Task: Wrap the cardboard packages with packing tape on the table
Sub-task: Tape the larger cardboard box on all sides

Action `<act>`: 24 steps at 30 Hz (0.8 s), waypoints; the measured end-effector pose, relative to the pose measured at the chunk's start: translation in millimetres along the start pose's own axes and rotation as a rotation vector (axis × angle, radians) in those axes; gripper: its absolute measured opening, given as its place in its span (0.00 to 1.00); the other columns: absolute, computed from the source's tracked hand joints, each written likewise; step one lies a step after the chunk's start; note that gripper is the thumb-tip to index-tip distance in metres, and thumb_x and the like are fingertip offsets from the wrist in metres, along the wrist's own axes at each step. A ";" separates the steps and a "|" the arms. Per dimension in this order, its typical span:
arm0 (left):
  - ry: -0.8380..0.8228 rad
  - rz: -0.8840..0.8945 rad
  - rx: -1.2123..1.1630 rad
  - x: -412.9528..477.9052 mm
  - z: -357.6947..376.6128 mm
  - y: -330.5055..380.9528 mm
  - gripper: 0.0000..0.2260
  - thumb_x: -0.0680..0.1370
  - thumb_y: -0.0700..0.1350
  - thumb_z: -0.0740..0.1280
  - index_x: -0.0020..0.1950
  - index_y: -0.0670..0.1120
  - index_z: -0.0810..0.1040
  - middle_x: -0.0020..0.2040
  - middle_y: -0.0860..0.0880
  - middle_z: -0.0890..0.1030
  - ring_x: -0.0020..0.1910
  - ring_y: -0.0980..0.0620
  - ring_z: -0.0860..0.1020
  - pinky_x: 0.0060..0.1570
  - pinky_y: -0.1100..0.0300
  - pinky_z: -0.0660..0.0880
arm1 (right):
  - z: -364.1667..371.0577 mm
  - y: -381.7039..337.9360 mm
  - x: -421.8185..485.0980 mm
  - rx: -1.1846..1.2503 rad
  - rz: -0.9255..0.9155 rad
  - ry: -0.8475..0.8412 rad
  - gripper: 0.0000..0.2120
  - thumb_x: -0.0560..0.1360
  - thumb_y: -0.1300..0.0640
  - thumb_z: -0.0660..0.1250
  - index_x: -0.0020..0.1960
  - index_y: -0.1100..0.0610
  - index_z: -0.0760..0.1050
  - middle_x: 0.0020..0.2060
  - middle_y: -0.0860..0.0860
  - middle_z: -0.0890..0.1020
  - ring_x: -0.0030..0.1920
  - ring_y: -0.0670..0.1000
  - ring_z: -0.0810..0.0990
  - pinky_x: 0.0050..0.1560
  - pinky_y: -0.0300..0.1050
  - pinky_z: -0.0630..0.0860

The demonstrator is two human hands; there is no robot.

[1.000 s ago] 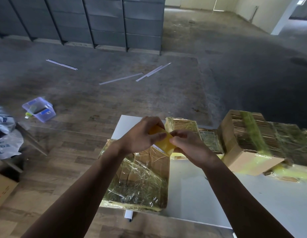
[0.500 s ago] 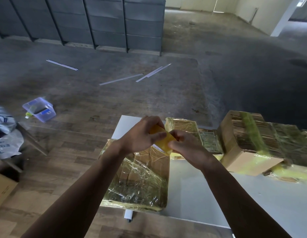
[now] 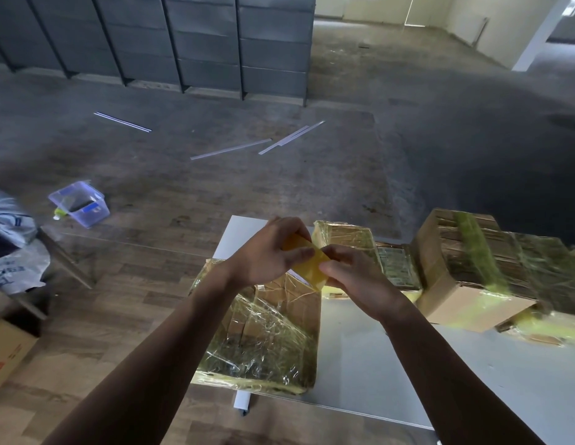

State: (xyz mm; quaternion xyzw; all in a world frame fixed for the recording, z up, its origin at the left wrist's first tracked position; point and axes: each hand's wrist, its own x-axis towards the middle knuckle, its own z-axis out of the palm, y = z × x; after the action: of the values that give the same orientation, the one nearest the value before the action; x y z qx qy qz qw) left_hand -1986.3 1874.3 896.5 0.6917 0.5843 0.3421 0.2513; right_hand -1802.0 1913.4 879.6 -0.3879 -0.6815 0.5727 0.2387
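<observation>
Your desk (image 3: 360,364) already has a pile of taped packages (image 3: 472,268) right of the near package (image 3: 263,332), which looks mostly wrapped too, so you're probably well along. Just above that near package, your left hand (image 3: 267,255) and right hand (image 3: 353,277) both pinch the yellow tape roll (image 3: 307,263).

- Left hand (image 3: 267,252): bare, and the wrist is bare too.
- Right hand (image 3: 353,274): bare likewise.
- Both forearms, above the white table (image 3: 360,364), are uncovered to the frame's edge.
</observation>
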 end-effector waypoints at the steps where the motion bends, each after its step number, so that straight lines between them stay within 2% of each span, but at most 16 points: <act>1: 0.003 0.003 0.010 -0.1 0.7 0.3 0.08 0.73 0.52 0.66 0.47 0.49 0.76 0.45 0.57 0.74 0.50 0.56 0.70 0.46 0.64 0.69 | 0.6 -1.5 0.4 -0.020 0.005 0.018 0.07 0.69 0.54 0.66 0.45 0.50 0.81 0.43 0.54 0.83 0.50 0.57 0.82 0.57 0.61 0.77; 4: 0.007 0.010 0.010 -0.3 2.2 0.9 0.08 0.74 0.51 0.67 0.47 0.48 0.77 0.44 0.57 0.74 0.50 0.56 0.70 0.46 0.65 0.68 | 0.9 -4.7 -0.1 -0.079 -0.002 0.023 0.10 0.74 0.63 0.63 0.44 0.51 0.80 0.40 0.52 0.83 0.48 0.55 0.82 0.55 0.58 0.77; 7: 0.010 0.010 0.023 -0.9 2.2 0.3 0.04 0.76 0.45 0.70 0.48 0.46 0.77 0.45 0.55 0.75 0.50 0.55 0.70 0.45 0.66 0.67 | -0.7 -6.6 -1.6 -0.103 -0.010 0.017 0.12 0.74 0.65 0.62 0.44 0.50 0.80 0.38 0.48 0.82 0.44 0.52 0.81 0.54 0.56 0.78; 9: 0.013 0.010 0.019 -1.5 3.3 -0.5 0.04 0.76 0.45 0.69 0.48 0.46 0.77 0.45 0.54 0.75 0.50 0.55 0.70 0.45 0.66 0.67 | -1.4 -5.3 -1.6 -0.107 -0.014 0.003 0.11 0.74 0.64 0.63 0.44 0.50 0.80 0.38 0.49 0.82 0.45 0.52 0.82 0.54 0.57 0.78; 11: 0.015 0.011 0.015 -2.3 3.9 0.0 0.06 0.75 0.49 0.68 0.48 0.47 0.77 0.45 0.55 0.75 0.49 0.56 0.70 0.44 0.66 0.68 | -1.1 -2.0 -1.3 -0.095 -0.016 0.004 0.08 0.71 0.59 0.63 0.46 0.50 0.80 0.41 0.52 0.83 0.48 0.55 0.82 0.56 0.59 0.77; 13: 0.011 0.005 0.013 -1.8 2.7 0.5 0.09 0.72 0.51 0.66 0.47 0.48 0.77 0.44 0.56 0.75 0.48 0.57 0.70 0.43 0.67 0.68 | -0.1 0.3 -1.4 -0.059 -0.019 -0.005 0.10 0.69 0.56 0.64 0.48 0.51 0.80 0.44 0.55 0.83 0.50 0.58 0.81 0.56 0.60 0.77; 16: 0.003 -0.018 -0.024 -2.1 1.5 -0.5 0.10 0.72 0.52 0.65 0.47 0.47 0.78 0.44 0.53 0.76 0.47 0.58 0.71 0.43 0.66 0.68 | 1.7 1.1 1.0 -0.102 -0.004 -0.022 0.12 0.65 0.51 0.66 0.48 0.50 0.79 0.42 0.53 0.82 0.46 0.53 0.81 0.50 0.52 0.78; 19: 0.016 -0.035 -0.043 -3.1 3.3 -3.4 0.09 0.72 0.51 0.66 0.47 0.48 0.77 0.45 0.53 0.76 0.48 0.57 0.72 0.43 0.64 0.67 | 2.0 -2.0 2.6 -0.145 0.016 -0.019 0.12 0.64 0.51 0.63 0.46 0.49 0.77 0.40 0.50 0.81 0.43 0.49 0.79 0.43 0.45 0.74; 21: 0.019 -0.040 -0.056 -3.4 4.7 -3.5 0.09 0.71 0.52 0.66 0.46 0.48 0.77 0.44 0.54 0.76 0.48 0.56 0.72 0.43 0.64 0.67 | 0.3 -3.8 1.8 -0.158 0.014 -0.034 0.10 0.66 0.53 0.64 0.46 0.48 0.77 0.39 0.48 0.80 0.41 0.46 0.78 0.42 0.42 0.73; 24: 0.013 -0.052 -0.074 -3.6 5.2 -3.1 0.10 0.70 0.52 0.66 0.46 0.48 0.77 0.44 0.54 0.76 0.48 0.54 0.72 0.44 0.62 0.69 | -3.4 -4.7 0.1 -0.184 0.015 -0.052 0.08 0.73 0.61 0.64 0.48 0.49 0.77 0.40 0.48 0.80 0.42 0.45 0.78 0.41 0.39 0.73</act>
State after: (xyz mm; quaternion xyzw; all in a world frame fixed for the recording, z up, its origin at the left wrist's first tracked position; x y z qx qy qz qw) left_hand -1984.5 1871.6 890.2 0.6643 0.5907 0.3614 0.2816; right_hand -1800.6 1915.4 884.9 -0.3982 -0.7343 0.5194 0.1800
